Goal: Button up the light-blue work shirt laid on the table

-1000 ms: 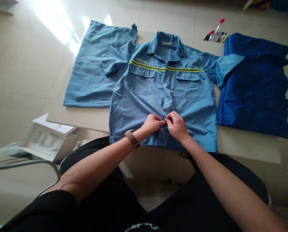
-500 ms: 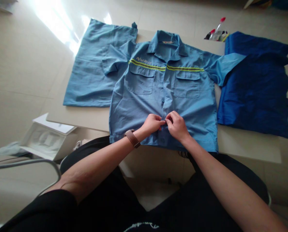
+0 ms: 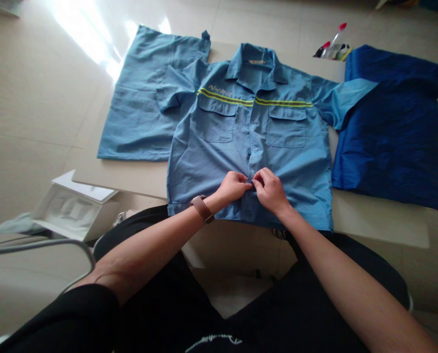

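Observation:
A light blue short-sleeved work shirt point(image 3: 219, 157) lies spread front side up, its collar away from me. Yellow-and-dark stripes cross the chest above two flap pockets. My left hand point(image 3: 235, 186), below a brown-strapped wristwatch point(image 3: 203, 208), pinches the front placket low on the shirt. Right beside it, my right hand point(image 3: 269, 189) pinches the same edge between thumb and fingertips. The fingertips nearly meet, and whatever small part they hold, perhaps a button, is too small to make out.
The shirt rests on a pale board-like table point(image 3: 380, 218). Folded light blue cloth point(image 3: 134, 103) lies to the left, dark blue cloth point(image 3: 391, 127) to the right. Behind stand red-capped bottles point(image 3: 338, 39). An open white box point(image 3: 75, 206) sits lower left, near a grey chair frame point(image 3: 57, 242).
Both hands stay pinched at the same place on the placket, with only slight finger movement. The whole view has shifted a little.

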A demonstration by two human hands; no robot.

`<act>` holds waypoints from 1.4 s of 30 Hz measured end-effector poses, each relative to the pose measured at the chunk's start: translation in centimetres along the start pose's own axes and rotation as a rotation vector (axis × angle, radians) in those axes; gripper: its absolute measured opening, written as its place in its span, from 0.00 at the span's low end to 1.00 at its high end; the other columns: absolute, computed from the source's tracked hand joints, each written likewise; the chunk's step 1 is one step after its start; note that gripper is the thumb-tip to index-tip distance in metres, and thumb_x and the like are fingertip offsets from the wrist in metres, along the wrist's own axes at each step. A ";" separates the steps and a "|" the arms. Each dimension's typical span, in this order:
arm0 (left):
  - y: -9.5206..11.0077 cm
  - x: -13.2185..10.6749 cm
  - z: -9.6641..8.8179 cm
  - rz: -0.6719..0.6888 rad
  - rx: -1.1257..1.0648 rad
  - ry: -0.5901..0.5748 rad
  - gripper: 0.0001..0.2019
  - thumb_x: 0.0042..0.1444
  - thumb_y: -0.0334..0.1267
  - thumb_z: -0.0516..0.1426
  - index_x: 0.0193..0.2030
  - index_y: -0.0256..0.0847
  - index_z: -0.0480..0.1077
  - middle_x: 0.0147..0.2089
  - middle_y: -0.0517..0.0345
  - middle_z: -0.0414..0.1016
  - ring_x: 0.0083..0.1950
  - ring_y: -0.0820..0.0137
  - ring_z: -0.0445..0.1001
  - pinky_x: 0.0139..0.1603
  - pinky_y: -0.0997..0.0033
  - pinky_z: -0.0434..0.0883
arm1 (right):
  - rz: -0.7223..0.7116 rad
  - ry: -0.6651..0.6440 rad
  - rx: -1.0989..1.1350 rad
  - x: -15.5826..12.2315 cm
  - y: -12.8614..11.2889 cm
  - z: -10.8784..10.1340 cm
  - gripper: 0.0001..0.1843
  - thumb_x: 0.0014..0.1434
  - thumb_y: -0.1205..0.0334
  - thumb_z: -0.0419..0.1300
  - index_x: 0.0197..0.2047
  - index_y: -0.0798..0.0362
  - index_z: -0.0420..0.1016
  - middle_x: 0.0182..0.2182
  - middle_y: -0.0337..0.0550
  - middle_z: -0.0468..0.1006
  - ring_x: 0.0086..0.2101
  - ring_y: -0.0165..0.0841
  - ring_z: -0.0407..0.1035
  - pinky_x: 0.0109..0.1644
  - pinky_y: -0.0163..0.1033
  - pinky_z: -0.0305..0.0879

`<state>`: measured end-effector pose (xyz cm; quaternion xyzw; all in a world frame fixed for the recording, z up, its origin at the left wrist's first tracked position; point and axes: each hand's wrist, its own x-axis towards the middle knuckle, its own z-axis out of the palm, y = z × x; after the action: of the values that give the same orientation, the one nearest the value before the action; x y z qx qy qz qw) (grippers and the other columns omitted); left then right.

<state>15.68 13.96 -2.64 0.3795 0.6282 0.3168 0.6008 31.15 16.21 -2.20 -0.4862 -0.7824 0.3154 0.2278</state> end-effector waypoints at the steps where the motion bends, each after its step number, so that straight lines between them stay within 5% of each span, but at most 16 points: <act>1: 0.1 -0.1 0.0 0.008 0.004 0.003 0.09 0.48 0.28 0.63 0.21 0.36 0.68 0.19 0.67 0.61 0.23 0.78 0.56 0.25 0.74 0.50 | 0.000 0.001 0.001 0.0 0.0 0.0 0.08 0.61 0.67 0.54 0.31 0.47 0.62 0.32 0.43 0.70 0.35 0.39 0.67 0.41 0.44 0.62; 14: 0.7 -0.2 -0.5 0.047 0.225 -0.065 0.17 0.50 0.29 0.60 0.15 0.40 0.59 0.16 0.68 0.53 0.23 0.77 0.50 0.26 0.69 0.45 | 0.158 -0.092 0.135 0.3 1.0 -0.4 0.03 0.56 0.63 0.57 0.29 0.49 0.68 0.27 0.39 0.73 0.30 0.34 0.66 0.37 0.41 0.62; 19: 1.0 -0.5 -0.8 0.015 0.350 -0.110 0.16 0.49 0.32 0.62 0.15 0.41 0.63 0.14 0.65 0.58 0.21 0.75 0.56 0.23 0.71 0.48 | 0.233 -0.174 0.168 0.4 1.3 -0.6 0.04 0.54 0.61 0.59 0.29 0.50 0.71 0.25 0.37 0.74 0.28 0.33 0.67 0.35 0.39 0.62; 27: 1.1 -2.2 -0.8 -0.040 0.548 -0.294 0.20 0.40 0.27 0.67 0.10 0.43 0.62 0.09 0.60 0.61 0.16 0.73 0.61 0.20 0.73 0.55 | 0.056 -0.046 0.056 0.4 1.2 -0.9 0.05 0.58 0.64 0.58 0.40 0.50 0.72 0.36 0.43 0.74 0.37 0.37 0.70 0.44 0.42 0.67; 35: 1.0 -2.3 0.1 0.003 0.696 -0.368 0.21 0.36 0.23 0.67 0.09 0.43 0.61 0.10 0.62 0.61 0.17 0.71 0.64 0.22 0.73 0.61 | -0.174 -0.251 -0.236 -0.4 1.3 -0.4 0.13 0.65 0.58 0.59 0.51 0.49 0.78 0.43 0.49 0.69 0.47 0.45 0.65 0.54 0.50 0.66; 42: 1.4 -2.1 -0.2 -0.144 0.840 -0.654 0.17 0.41 0.26 0.66 0.10 0.39 0.65 0.16 0.56 0.73 0.21 0.69 0.71 0.26 0.72 0.69 | -0.226 -0.355 -0.331 -0.5 0.5 -0.6 0.11 0.68 0.56 0.56 0.46 0.49 0.78 0.41 0.49 0.71 0.45 0.43 0.64 0.51 0.47 0.64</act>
<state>15.61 12.90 -0.37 0.6221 0.5053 -0.1387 0.5818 32.07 16.05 -2.19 -0.3634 -0.9005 0.2360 0.0380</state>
